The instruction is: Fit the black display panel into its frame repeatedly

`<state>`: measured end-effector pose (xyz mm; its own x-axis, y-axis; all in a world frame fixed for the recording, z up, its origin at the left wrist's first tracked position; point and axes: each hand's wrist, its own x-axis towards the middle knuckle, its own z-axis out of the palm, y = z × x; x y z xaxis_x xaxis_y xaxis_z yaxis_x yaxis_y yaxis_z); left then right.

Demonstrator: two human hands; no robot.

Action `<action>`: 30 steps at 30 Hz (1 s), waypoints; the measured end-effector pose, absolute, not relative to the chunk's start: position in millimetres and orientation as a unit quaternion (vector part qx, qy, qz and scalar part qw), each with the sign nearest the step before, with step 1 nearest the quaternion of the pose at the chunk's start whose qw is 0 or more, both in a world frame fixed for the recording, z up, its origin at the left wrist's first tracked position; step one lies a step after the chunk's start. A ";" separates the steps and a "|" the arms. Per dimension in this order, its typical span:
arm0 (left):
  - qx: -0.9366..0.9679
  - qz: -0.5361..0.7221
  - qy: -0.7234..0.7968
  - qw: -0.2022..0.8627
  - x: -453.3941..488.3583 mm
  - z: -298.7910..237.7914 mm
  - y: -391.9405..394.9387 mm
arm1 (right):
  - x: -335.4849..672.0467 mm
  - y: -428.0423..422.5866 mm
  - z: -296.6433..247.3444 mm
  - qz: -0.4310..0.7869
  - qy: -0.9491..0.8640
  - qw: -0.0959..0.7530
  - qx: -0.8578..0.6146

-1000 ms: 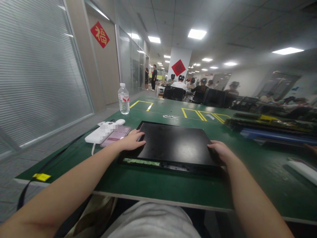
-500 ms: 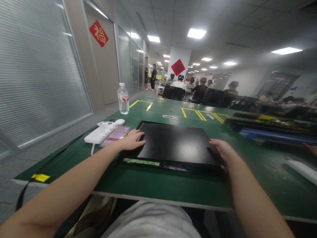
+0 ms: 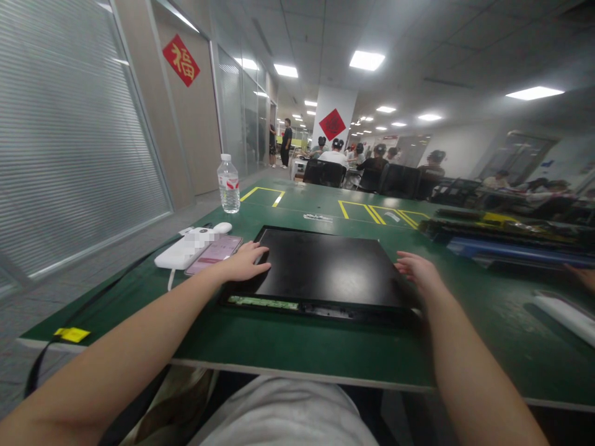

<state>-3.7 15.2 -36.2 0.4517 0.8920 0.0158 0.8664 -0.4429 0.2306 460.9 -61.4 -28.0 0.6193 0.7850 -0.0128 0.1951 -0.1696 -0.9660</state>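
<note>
A black flat screen panel (image 3: 320, 266) lies on the green table in front of me. Along its near edge a green circuit board strip (image 3: 263, 303) shows in the dark frame. My left hand (image 3: 246, 261) rests on the panel's left edge, thumb and fingers apart on its surface. At the right edge is my right hand (image 3: 418, 272), fingers apart and slightly bent beside the panel, with no grip on it visible. The underside of this hand is hidden.
Left of the panel lie a pink-screened phone (image 3: 216, 254), a white power bank (image 3: 183, 248) and a white mouse (image 3: 222, 228). A water bottle (image 3: 229, 186) stands behind them. A blurred pile of dark strips (image 3: 493, 232) and a white object (image 3: 564, 316) are at right, near another person's hand (image 3: 581, 274).
My right hand's fingers have come off the panel's right edge and spread slightly. My left hand stays on the left edge. The view has shifted a little.
</note>
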 end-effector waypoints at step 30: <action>0.848 0.078 0.517 0.087 -4.2 -36.7 16.8 | 455.3 -65.2 -28.1 0.221 -0.396 0.492 -0.743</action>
